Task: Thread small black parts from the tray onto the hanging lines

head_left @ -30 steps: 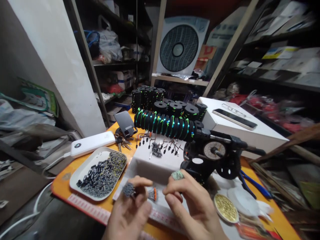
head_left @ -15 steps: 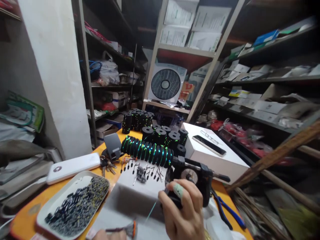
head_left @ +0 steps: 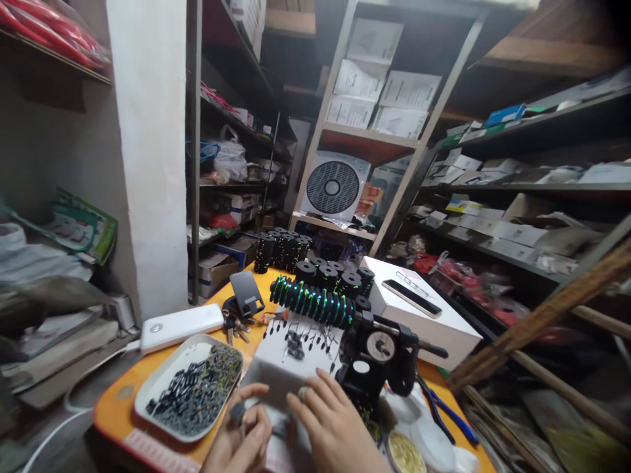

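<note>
My left hand (head_left: 246, 430) is at the bottom middle, index finger stretched out, thumb and other fingers curled together. A small dark grey piece (head_left: 237, 412) shows at its fingers; its kind is unclear. My right hand (head_left: 330, 420), with greenish tape on one finger, lies close by on the right, fingers stretched. Between the hands is a blurred dark thing with an orange edge (head_left: 284, 428), partly hidden. Beyond them stands a black clamp-like device (head_left: 374, 348) bearing a black ribbed spool (head_left: 313, 302) wound with shiny green line. Small dark pieces on wires (head_left: 315, 334) hang along a white box.
At left, a white tray (head_left: 140, 401) holds many small dark parts, near a white power bank (head_left: 182, 326) and keys (head_left: 239, 327). Several black spools (head_left: 328, 270) stand behind. Right are a white box (head_left: 444, 322) with a phone (head_left: 411, 297), and blue-handled pliers (head_left: 453, 417).
My right hand has left the black device and moved down beside my left hand. My left hand has risen further into view. The whole view has shifted, with surroundings now lower and further right.
</note>
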Demonstrator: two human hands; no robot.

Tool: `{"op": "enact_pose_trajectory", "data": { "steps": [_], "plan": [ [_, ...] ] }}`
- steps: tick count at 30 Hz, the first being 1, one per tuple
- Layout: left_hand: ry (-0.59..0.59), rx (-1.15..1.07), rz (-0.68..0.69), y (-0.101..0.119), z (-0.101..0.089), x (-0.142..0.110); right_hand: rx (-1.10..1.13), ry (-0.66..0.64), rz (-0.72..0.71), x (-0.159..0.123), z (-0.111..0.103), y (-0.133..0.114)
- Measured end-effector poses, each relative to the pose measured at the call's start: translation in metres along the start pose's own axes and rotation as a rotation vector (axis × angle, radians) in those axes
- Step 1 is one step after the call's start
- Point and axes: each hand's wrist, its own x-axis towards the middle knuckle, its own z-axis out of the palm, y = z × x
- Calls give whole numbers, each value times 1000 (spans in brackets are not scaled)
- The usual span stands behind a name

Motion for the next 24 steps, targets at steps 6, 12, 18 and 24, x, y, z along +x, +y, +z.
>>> {"op": "enact_pose_trajectory", "data": {
  "steps": [6, 12, 18, 24],
  "plan": [
    [-107, -94, -41, 3, 1, -19, 327, 17, 361, -5, -11, -52],
    [-277, 233, -195, 17, -7, -51, 698, -3, 610, -7, -5, -88],
    [-311, 280, -222, 11, -9, -69, 861, 52, 784, -16, 3, -115],
    [-272, 342, -62, -1, -8, -86, 847, 298, 998, -29, 23, -139]
  ]
}}
